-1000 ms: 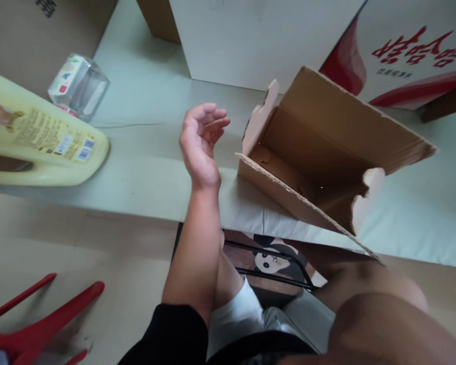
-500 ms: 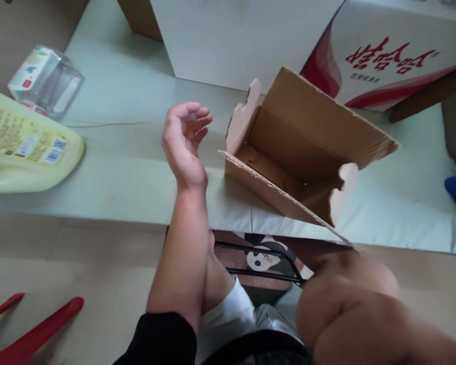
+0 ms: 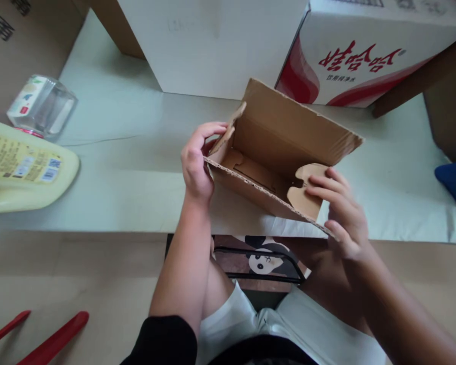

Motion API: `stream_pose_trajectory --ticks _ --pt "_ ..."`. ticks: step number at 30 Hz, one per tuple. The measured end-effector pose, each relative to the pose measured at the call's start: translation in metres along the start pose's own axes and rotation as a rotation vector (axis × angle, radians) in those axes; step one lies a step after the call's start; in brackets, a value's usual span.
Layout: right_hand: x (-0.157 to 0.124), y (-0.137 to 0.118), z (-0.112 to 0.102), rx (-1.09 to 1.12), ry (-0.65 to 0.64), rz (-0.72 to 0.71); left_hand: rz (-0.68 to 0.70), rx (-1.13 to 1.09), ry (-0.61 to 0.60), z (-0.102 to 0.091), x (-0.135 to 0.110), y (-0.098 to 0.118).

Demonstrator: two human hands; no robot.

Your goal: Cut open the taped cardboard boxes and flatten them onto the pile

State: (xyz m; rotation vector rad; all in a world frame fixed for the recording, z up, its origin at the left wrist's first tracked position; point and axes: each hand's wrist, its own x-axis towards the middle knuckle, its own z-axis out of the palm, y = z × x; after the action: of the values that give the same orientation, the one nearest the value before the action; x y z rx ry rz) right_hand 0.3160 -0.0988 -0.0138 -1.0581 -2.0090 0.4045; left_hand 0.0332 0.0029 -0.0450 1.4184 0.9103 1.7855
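Observation:
A brown cardboard box stands on the covered table with its top open and its long rear flap raised. My left hand grips the box's left end, fingers curled over the small left flap. At the opposite end, my right hand has its fingers on the notched right flap, which tilts inward over the opening. The right thumb lies by the corner of the long front flap. Inside the box, folded bottom tabs show and nothing else is visible.
Behind stand a white box and a red-and-white carton. A pale yellow bottle and a clear plastic container lie at left. A blue object is at the right edge. The table's front edge runs just before my knees.
My left hand has moved right onto the left flap. My right hand has come up from the lower right to the right flap. Both small flaps now lean further inward.

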Motion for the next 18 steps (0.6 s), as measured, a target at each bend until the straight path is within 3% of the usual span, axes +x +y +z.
stream_pose_trajectory --ticks 4,6,9,11,16,18 --pt "0.016 0.025 0.009 0.014 0.047 -0.1 0.135 0.162 -0.065 0.004 0.002 -0.005" --pt "0.023 0.032 0.014 0.001 0.12 -0.036 0.169 0.251 -0.054 0.005 0.001 -0.006" --pt "0.027 0.042 0.025 0.05 0.332 0.107 0.169 0.346 -0.031 0.006 -0.003 -0.003" --pt "0.025 0.049 0.03 0.134 0.388 0.146 0.159 0.343 -0.039 0.006 -0.007 -0.003" --pt "0.02 0.06 0.026 0.33 0.157 0.185 0.167 0.22 -0.102 0.004 -0.003 -0.012" --pt "0.021 0.063 0.021 0.338 0.122 0.186 0.165 0.093 -0.168 0.006 0.001 -0.015"
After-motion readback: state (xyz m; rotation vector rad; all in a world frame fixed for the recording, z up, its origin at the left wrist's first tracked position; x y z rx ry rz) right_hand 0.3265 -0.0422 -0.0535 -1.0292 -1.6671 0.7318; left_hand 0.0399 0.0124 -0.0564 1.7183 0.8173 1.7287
